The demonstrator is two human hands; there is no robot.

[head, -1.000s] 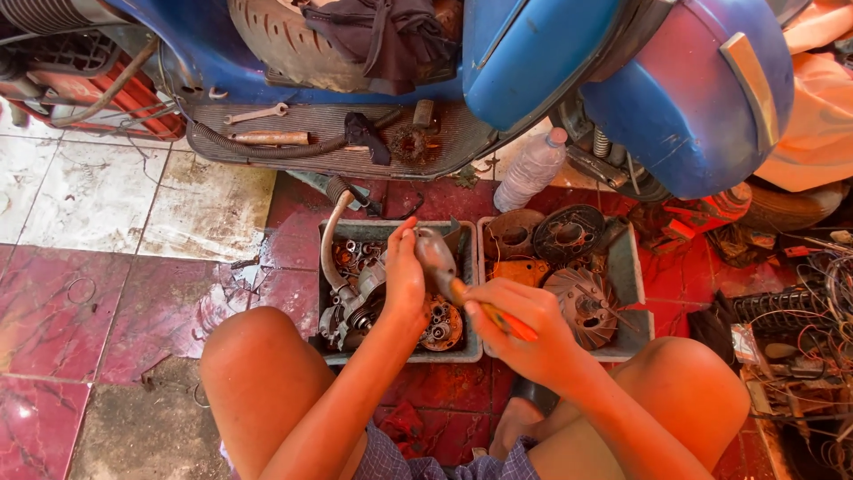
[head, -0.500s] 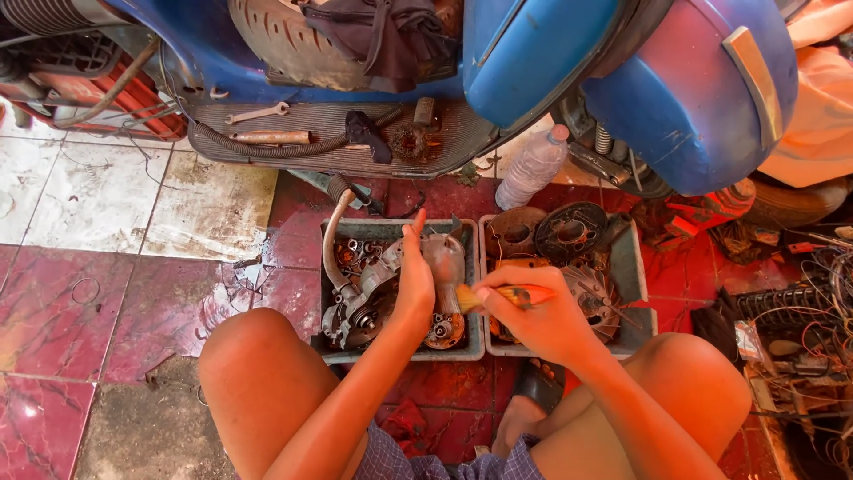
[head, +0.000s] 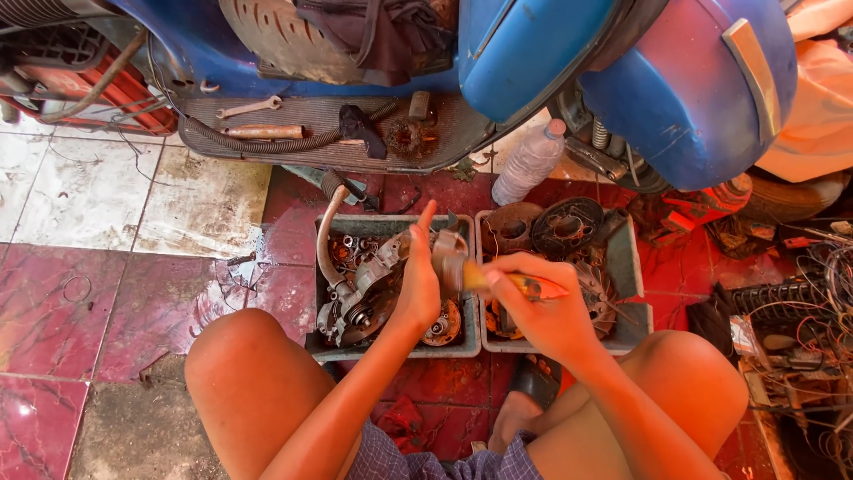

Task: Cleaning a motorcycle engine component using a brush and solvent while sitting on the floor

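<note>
Landmark: the left grey tray [head: 321,343] is sitting on the red tiled floor [head: 53,302], between the person's knees and the blue scooter [head: 569,62].
Left hand: the left hand [head: 418,283] is reaching over the left grey tray, fingers stretched and one pointing up, the palm lying against the engine part [head: 369,284]; it is not closing around anything that I can see.
Right hand: the right hand [head: 542,307] is closing firmly on the orange handle of a screwdriver [head: 498,281], just right of the left grey tray.
Screwdriver: it is lying roughly level, its working end pointing toward the left hand above the tray's right edge; the tip itself is hidden, so contact cannot be confirmed.
Engine part: a greasy metal assembly with a curved pipe [head: 327,240] is resting inside the left grey tray, among small rusty pieces.
Right tray [head: 633,293]: touching the left grey tray's right side, it is holding round dark discs and a finned part.
Plastic bottle [head: 529,163]: standing behind the left grey tray, to its right.
Scooter footboard: beyond the left grey tray, it is carrying a wrench [head: 249,108] and a rusty rod [head: 260,132].
Wires [head: 804,293]: tangling far right of the left grey tray.
</note>
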